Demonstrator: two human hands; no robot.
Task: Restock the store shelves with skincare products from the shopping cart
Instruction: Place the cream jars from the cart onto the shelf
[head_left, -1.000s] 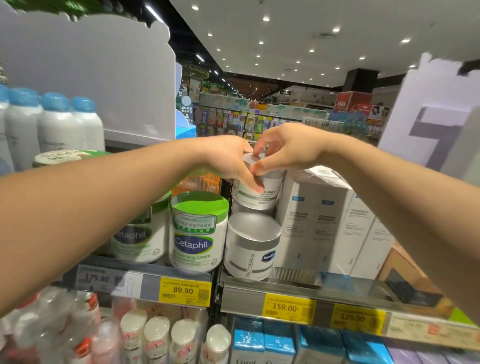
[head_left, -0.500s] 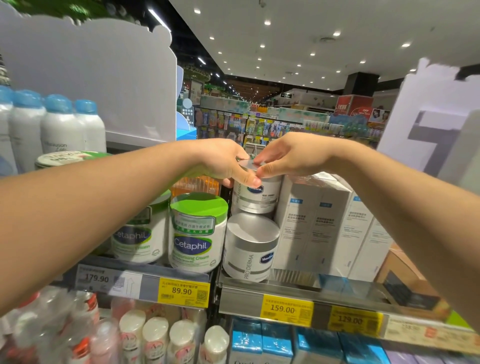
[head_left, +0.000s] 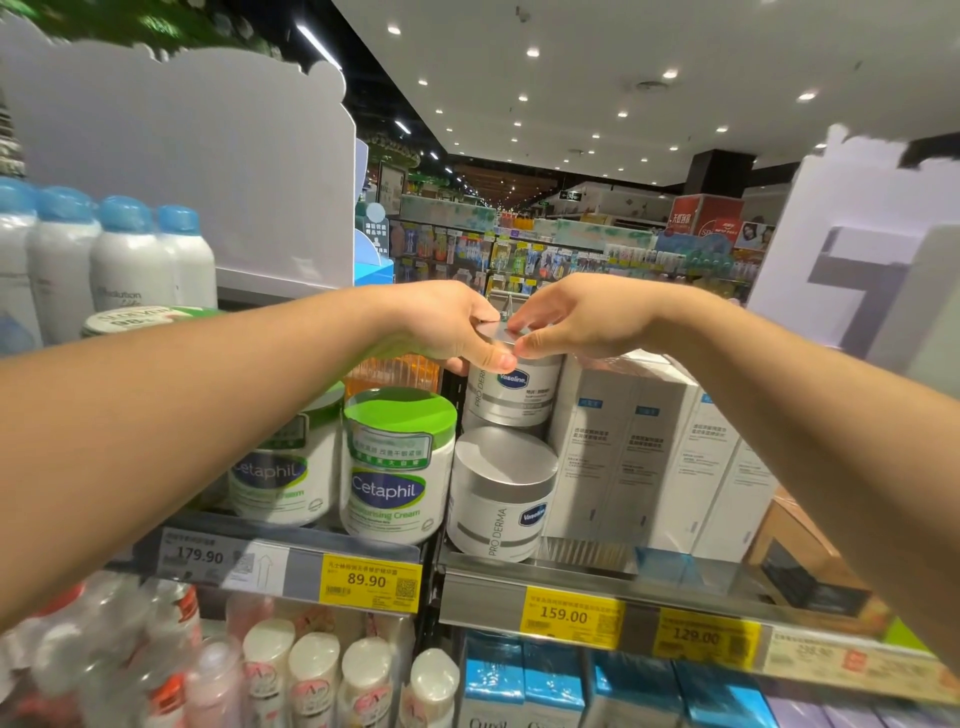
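Head camera: two silver-lidded Vaseline jars stand stacked at the left end of the right-hand shelf, the upper jar sitting on the lid of the lower jar. Two green-lidded Cetaphil tubs stand on the neighbouring shelf to the left, the farther one partly hidden behind the left forearm. Four blue-capped white bottles line the level above, the leftmost cut off by the frame. White cartons fill the shelf just right of the jars; their count is hard to make out. The left hand grips the upper jar's lid rim, thumb curled over the front edge. The right hand pinches the same lid from the other side, fingertips on top.
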